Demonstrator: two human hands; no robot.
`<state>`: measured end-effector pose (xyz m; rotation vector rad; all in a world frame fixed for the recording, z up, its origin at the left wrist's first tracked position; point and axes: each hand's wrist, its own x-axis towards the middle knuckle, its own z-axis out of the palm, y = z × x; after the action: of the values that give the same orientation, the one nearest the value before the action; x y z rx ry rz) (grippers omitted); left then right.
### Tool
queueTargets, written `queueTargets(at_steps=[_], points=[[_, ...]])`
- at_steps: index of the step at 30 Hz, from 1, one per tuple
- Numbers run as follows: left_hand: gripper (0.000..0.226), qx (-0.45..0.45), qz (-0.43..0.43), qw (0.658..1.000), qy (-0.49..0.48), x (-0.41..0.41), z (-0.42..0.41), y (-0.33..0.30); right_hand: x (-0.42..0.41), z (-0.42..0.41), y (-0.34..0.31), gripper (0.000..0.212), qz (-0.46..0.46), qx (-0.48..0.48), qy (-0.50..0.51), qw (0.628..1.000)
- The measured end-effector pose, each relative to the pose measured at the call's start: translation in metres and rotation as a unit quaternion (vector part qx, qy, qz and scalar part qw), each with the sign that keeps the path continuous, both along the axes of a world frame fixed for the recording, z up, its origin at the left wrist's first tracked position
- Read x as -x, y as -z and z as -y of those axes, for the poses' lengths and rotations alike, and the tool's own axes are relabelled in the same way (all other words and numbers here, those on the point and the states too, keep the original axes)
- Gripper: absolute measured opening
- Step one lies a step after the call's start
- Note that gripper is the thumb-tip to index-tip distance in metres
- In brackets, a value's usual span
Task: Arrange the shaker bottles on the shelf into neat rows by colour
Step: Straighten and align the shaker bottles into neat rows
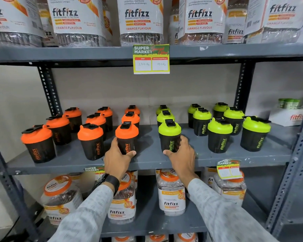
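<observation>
Head view only. Left hand [116, 158] wrapped around lower body of front orange-lid shaker [127, 137], thumb at bottle's 5 o'clock, fingers curled behind at 9; bottle upright, base on grey middle shelf [147, 161], sits at 12 o'clock of palm. Right hand [183, 154] clamped on front green-lid shaker [170, 135], thumb at bottle's 7 o'clock, fingers round the 3 o'clock side; bottle upright, base on shelf, at 11 o'clock of palm. Both grips closed on bottle bodies, lids clear of fingers.

Orange-lid shakers [63, 126] grouped from 9 o'clock of held orange one, roughly three files running front to back. Green-lid shakers [219, 135] grouped toward 3 o'clock of held green one, files looser, rightmost ones staggered. Clear gap of bare shelf between the two held bottles. Price tag [151, 58] on upper shelf edge at 12 o'clock.
</observation>
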<state>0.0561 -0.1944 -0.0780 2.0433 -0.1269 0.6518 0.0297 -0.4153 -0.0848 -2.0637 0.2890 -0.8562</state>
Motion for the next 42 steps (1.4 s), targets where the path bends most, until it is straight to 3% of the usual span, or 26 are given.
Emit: queueTargets(at_steps=[8,13,16,21,26,30,35,38,42], points=[[0.078,-0.007,0.001,1.000,0.001,-0.002,-0.002,0.003,0.001,-0.002,0.000,0.082,-0.006,0.004,0.001,1.000],[0.101,-0.011,-0.016,1.000,0.016,0.000,-0.007,0.003,0.016,-0.006,0.000,0.101,-0.007,-0.002,-0.009,1.000],[0.091,0.001,0.025,1.000,0.006,0.017,-0.016,0.004,0.028,-0.012,0.003,0.081,0.038,-0.001,0.016,0.999],[0.038,0.063,0.127,0.989,-0.047,0.038,-0.070,0.009,0.041,-0.050,0.010,0.038,0.131,0.031,0.046,0.990],[0.034,0.064,0.096,0.989,-0.098,0.019,-0.151,0.016,0.035,-0.135,0.009,0.024,0.132,0.065,-0.053,0.988],[0.037,-0.120,0.051,0.988,-0.088,-0.002,-0.199,0.022,0.012,-0.201,0.013,0.049,0.040,0.048,-0.182,0.981],[0.053,-0.366,0.056,0.929,-0.028,-0.023,-0.231,0.040,-0.013,-0.240,-0.004,0.087,-0.021,0.061,-0.191,0.980],[0.059,-0.405,0.066,0.912,-0.029,-0.029,-0.236,0.045,-0.030,-0.249,-0.011,0.102,-0.048,0.054,-0.179,0.981],[0.058,-0.395,0.073,0.915,-0.039,-0.027,-0.234,0.050,-0.045,-0.251,-0.017,0.114,-0.091,0.002,-0.200,0.976]])
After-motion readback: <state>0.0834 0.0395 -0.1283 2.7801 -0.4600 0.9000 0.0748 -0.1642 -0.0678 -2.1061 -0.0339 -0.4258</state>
